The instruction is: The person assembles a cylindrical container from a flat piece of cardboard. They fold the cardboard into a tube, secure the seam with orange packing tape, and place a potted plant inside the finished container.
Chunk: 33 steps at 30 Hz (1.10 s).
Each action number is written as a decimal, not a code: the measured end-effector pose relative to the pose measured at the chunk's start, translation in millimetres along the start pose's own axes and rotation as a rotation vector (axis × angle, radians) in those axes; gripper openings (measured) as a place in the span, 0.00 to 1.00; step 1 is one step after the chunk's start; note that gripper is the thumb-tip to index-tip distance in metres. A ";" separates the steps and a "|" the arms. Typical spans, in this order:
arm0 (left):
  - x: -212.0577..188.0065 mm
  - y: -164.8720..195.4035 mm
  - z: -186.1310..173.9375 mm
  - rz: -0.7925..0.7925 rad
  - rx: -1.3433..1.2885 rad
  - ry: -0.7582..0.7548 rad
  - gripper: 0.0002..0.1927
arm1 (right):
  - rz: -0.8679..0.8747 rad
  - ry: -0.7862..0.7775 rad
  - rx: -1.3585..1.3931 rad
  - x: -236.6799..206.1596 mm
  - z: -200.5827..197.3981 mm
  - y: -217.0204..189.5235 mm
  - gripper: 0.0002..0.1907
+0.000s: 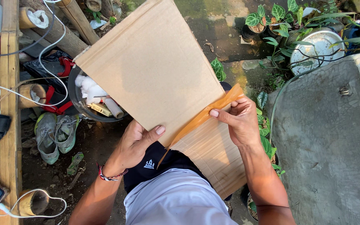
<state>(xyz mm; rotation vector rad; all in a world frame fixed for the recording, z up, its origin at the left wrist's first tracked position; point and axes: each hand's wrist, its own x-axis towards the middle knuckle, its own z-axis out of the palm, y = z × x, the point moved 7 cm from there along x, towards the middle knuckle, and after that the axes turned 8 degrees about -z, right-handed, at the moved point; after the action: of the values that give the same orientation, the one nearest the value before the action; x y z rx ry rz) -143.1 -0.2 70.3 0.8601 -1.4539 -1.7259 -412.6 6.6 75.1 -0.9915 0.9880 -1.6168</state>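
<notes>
The cardboard (155, 71) lies tilted across the person's lap, its far end reaching over a dark bowl (76, 100) of odds and ends. A strip of brown tape (207, 114) runs slantwise over the cardboard's near half, from the right edge down toward the lap.

The right hand (240, 121) is at the cardboard's right edge, thumb and fingers pressed together on the upper end of the tape, which lifts clear of the sheet there. The left hand (136, 143) is at the cardboard's near left edge, fingers curled beneath and thumb flat on top, clamping the sheet steady.

The step in hand looks like working the tape along the cardboard; whether it is being peeled off or laid down cannot be told. Either way, the next move seems to call for a steady pull along the strip's line while the left hand keeps the sheet from sliding.

Left of the cardboard, shoes (55, 133) sit on the dirt; right of it stands a concrete slab (330, 137).
</notes>
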 end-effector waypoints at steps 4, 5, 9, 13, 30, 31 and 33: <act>-0.1 -0.4 2.2 -0.057 0.010 0.003 0.20 | -0.006 0.055 0.039 2.1 -3.2 0.2 0.18; -0.1 1.5 3.4 -0.053 -0.005 -0.005 0.20 | -0.008 0.061 0.025 1.9 -3.0 -0.1 0.17; 1.3 6.2 8.0 -0.145 0.010 0.035 0.23 | -0.050 0.074 -0.040 -1.0 -0.2 -4.8 0.15; -1.8 30.8 16.9 -0.038 -0.016 0.045 0.40 | -0.078 0.108 -0.078 -5.7 4.9 -8.1 0.15; 7.3 22.1 15.1 -0.104 0.029 0.056 0.23 | -0.115 0.199 -0.011 -5.1 -16.9 -0.2 0.08; 7.1 20.3 16.2 -0.109 0.019 0.048 0.22 | -0.120 0.195 -0.002 -5.3 -18.7 -0.5 0.10; 6.2 16.2 17.8 -0.127 0.001 0.047 0.22 | -0.104 0.185 0.013 -6.9 -21.7 0.5 0.11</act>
<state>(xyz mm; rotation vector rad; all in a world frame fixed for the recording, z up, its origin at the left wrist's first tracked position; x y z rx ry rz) -159.7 1.9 88.6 1.0053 -1.3958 -1.7853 -431.2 16.4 66.2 -0.9096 1.0624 -1.8247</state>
